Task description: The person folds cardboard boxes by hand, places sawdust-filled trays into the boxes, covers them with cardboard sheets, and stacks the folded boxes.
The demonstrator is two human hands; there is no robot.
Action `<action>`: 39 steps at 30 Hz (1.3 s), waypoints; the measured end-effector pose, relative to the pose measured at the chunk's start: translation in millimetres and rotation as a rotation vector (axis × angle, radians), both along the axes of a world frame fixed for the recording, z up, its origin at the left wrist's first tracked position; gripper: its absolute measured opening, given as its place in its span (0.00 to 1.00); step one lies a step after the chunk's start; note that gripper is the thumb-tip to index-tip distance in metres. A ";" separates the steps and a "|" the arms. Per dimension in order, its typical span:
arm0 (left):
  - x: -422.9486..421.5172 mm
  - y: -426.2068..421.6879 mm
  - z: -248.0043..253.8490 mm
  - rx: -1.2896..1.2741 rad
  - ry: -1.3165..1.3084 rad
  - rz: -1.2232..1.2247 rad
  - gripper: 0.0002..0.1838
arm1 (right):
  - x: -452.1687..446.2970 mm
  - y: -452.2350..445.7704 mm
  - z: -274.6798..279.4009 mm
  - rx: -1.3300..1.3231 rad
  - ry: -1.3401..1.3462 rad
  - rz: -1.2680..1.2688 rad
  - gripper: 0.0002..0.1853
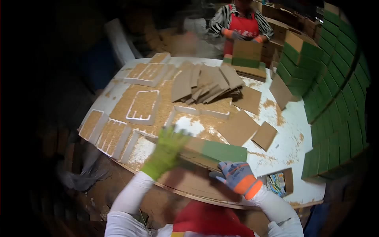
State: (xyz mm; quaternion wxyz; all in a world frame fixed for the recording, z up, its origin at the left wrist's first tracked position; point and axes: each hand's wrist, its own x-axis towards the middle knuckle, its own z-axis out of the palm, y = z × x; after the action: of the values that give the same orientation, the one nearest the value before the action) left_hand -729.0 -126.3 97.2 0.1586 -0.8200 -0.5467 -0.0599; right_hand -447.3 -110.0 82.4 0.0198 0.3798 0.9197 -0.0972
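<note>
A green and brown cardboard box (224,151) lies at the table's near edge in front of me. My left hand (164,152), in a lime-green glove, reaches over the box's left end with its fingers stretched out and somewhat blurred. My right hand (238,177), in a grey-blue glove with an orange cuff, grips the box's near right side, thumb on the near face. Left of my left hand sits a white tray frame (132,147) with a little tan granular material inside. The box's left end is partly hidden by my left glove.
White trays (143,106) filled with tan granules stand on the table's left. Flattened cardboard pieces (207,83) are heaped mid-table. A small box of colourful packets (276,183) lies at the right. Green boxes (335,118) are stacked beyond. A person (242,27) across the table handles a box.
</note>
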 end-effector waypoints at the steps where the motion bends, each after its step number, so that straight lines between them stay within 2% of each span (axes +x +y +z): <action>1: 25.2 2.3 0.1 -0.081 -0.155 -0.063 0.42 | 0.7 16.9 2.9 -0.052 -0.005 0.033 0.26; 2: 40.7 1.3 -1.6 -0.170 -0.322 -0.137 0.44 | 8.9 39.5 6.5 -0.114 -0.022 0.055 0.26; 3: 42.4 -1.3 -3.9 -0.108 -0.333 -0.107 0.42 | 17.4 59.0 7.6 -0.178 -0.041 0.069 0.27; 6: 41.7 3.2 -17.6 0.112 -0.304 -0.086 0.36 | 32.3 110.7 -18.0 -0.069 0.134 0.198 0.28; 9: 40.5 5.6 -17.4 0.059 -0.276 -0.099 0.33 | 28.5 137.4 -14.1 -0.143 0.322 0.119 0.29; 11: 36.5 5.1 -20.0 0.059 -0.310 -0.170 0.32 | 23.6 166.4 -25.6 -0.319 0.301 0.071 0.26; 13: 30.6 -2.5 -17.1 0.040 -0.321 -0.231 0.31 | 22.7 174.8 -14.9 -0.317 0.284 0.031 0.25; 15: 29.4 -11.6 -26.3 0.051 -0.410 -0.253 0.26 | 6.2 170.5 3.1 -0.158 0.250 0.019 0.23; 16: 30.2 -15.0 -19.8 0.064 -0.440 -0.267 0.24 | -1.2 168.7 -18.0 0.076 0.226 0.002 0.25; 17: 30.1 -18.1 -15.8 0.074 -0.477 -0.273 0.23 | -8.7 155.8 -9.1 -0.002 0.251 0.062 0.28; 18: 29.8 -20.0 -15.8 0.104 -0.517 -0.272 0.17 | -15.3 141.7 -1.8 0.046 0.117 0.055 0.27; 19: 28.1 -25.2 -14.1 0.071 -0.553 -0.291 0.17 | -21.6 129.2 7.0 0.089 -0.020 0.051 0.27; 22: 30.9 -36.2 1.5 0.004 -0.637 -0.375 0.15 | -45.2 98.5 48.0 0.233 -0.059 0.043 0.24; 23: 43.3 -47.9 12.9 -0.052 -0.618 -0.388 0.17 | -56.0 99.4 38.7 0.290 -0.001 0.066 0.22; 26: 72.1 -78.7 8.2 -0.392 -0.772 -0.675 0.31 | -85.3 100.9 -21.8 0.366 0.222 0.102 0.19; 27: 68.4 -79.3 8.8 -0.528 -0.837 -0.791 0.36 | -87.7 101.4 -16.6 0.322 0.155 0.057 0.19; 28: 41.7 -71.7 24.7 -0.632 -1.095 -0.782 0.42 | -87.4 102.5 -5.1 0.278 0.082 0.025 0.19; 29: 6.6 -48.0 47.4 -0.752 -1.277 -0.787 0.40 | -87.8 99.9 2.5 0.223 0.018 -0.002 0.19; 30: -18.3 -44.6 40.3 -0.669 -1.284 -0.628 0.36 | -84.9 97.6 8.8 0.172 -0.066 -0.045 0.20; 31: -43.1 -40.9 33.2 -0.599 -1.288 -0.468 0.32 | -83.9 98.6 6.1 0.189 -0.018 -0.036 0.21; 35: -37.5 0.5 -50.0 -0.186 -0.597 -0.533 0.28 | -92.9 105.9 10.3 0.271 0.064 -0.006 0.23; 36: -29.0 3.5 -64.5 -0.308 -0.437 -0.613 0.30 | -96.0 102.5 10.3 0.283 0.068 -0.003 0.23; 38: -9.3 12.2 -74.6 -0.538 -0.109 -0.751 0.32 | -64.8 96.4 3.6 0.241 0.443 0.021 0.31; 39: -13.8 13.4 -70.2 -0.434 -0.206 -0.673 0.32 | -43.3 87.5 14.4 0.370 0.480 -0.045 0.35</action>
State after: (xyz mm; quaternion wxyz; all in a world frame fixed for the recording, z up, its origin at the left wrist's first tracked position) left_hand -742.8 -112.9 27.0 -0.1021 -0.9571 -0.2610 -0.0737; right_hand -490.6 -22.4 96.8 -0.2697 0.3636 0.8916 -0.0156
